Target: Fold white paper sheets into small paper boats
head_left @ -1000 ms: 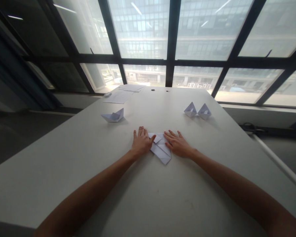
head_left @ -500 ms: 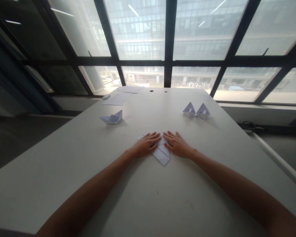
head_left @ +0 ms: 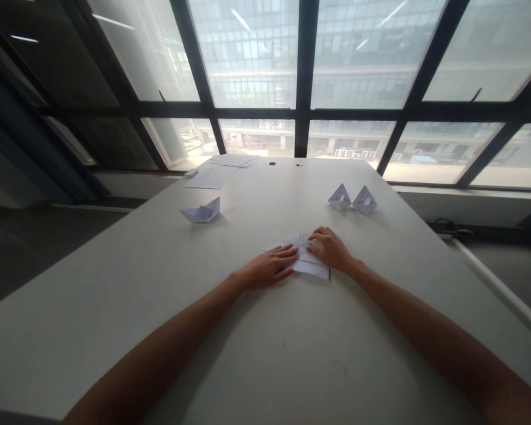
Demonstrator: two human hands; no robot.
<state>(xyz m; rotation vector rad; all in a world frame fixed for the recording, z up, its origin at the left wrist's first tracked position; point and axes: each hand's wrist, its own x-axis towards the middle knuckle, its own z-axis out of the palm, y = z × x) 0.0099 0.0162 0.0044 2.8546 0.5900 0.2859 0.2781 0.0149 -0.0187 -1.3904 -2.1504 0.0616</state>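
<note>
A partly folded white paper [head_left: 310,265] lies flat on the white table [head_left: 265,354] in front of me. My left hand [head_left: 271,265] rests on the paper's left part with fingers stretched out flat. My right hand [head_left: 333,248] sits at the paper's far right corner, fingers curled and pressing on the paper. Both forearms reach in from the bottom of the view.
One finished paper boat [head_left: 201,211] stands to the left, two more paper boats [head_left: 340,197] [head_left: 364,200] to the right. Loose sheets [head_left: 212,176] lie at the table's far left edge. A large window [head_left: 301,77] is behind the table.
The paper has been turned on the table, its point no longer facing me. My right hand moved up and curled at the far corner; my left hand shifted right over the paper.
</note>
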